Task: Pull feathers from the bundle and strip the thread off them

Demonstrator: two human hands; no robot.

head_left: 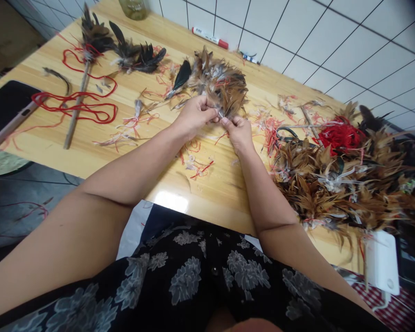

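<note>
Your left hand [193, 117] and right hand [238, 133] meet at the base of a brown feather bunch [217, 80], fingers clamped on it; its long axis runs from your fingers toward upper centre.

L hand [193, 117] & R hand [238, 133] held up close together, fingertips [217, 119] pinched, nearly touching, wrists slightly bent, bare L forearm [131, 173] angled in across body, R forearm [266, 193] running more straight fwd, both elbows low near torso.
</note>
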